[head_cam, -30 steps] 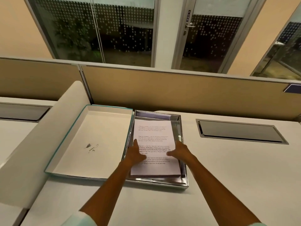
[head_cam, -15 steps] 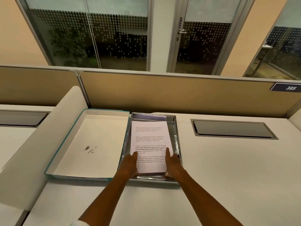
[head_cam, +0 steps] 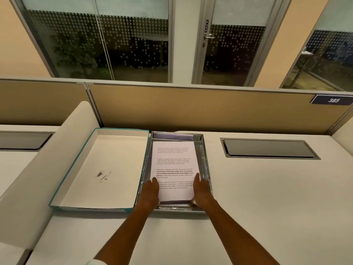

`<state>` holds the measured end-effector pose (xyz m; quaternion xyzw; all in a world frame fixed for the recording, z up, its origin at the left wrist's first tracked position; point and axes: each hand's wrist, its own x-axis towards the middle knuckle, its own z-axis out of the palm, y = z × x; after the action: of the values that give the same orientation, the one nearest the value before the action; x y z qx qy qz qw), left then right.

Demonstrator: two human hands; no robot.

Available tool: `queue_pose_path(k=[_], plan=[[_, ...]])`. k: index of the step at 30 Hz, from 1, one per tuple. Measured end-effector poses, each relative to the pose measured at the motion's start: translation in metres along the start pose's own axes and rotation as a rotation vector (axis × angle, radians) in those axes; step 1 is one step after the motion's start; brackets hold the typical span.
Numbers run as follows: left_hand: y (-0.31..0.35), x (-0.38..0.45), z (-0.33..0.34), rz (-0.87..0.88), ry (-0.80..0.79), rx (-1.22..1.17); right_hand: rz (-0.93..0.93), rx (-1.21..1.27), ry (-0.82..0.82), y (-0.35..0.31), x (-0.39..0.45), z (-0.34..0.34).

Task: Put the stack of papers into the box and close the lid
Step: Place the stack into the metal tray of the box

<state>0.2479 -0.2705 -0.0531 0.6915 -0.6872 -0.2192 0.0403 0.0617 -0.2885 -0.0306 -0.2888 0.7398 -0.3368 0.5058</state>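
Observation:
A stack of papers (head_cam: 173, 163) with printed text lies flat inside the silver-lined box (head_cam: 206, 159) on the white desk. The lid (head_cam: 107, 165), teal-edged and white inside, lies open side up, touching the box on its left. My left hand (head_cam: 150, 194) rests against the stack's near left edge. At the near right edge is my right hand (head_cam: 201, 192). Both hands have their fingers pointing away from me along the paper's sides, and they clasp the stack between them. The stack's near corners are hidden under the hands.
A tan partition wall runs behind the box. A dark recessed cable hatch (head_cam: 267, 148) sits in the desk (head_cam: 267, 197) to the right. A white curved divider (head_cam: 47, 169) borders the lid on the left. A plate marked 385 (head_cam: 333, 100) is at the far right.
My hands slid from the top of the sheet to the stack's near side edges. The stack now lies straighter in the box.

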Motion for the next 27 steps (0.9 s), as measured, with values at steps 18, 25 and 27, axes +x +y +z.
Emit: queue_pose_path(k=[18,25,27], plan=[[0.005,-0.002,0.002,-0.032,0.052,-0.131,-0.130,-0.494,-0.006,0.023,-0.024,0.002],[0.001,-0.003,0.003,-0.014,0.045,-0.145,-0.218,-0.356,0.043,0.030,-0.011,0.004],[0.001,-0.003,0.004,-0.012,0.052,-0.143,-0.212,-0.315,0.002,0.030,-0.010,0.002]])
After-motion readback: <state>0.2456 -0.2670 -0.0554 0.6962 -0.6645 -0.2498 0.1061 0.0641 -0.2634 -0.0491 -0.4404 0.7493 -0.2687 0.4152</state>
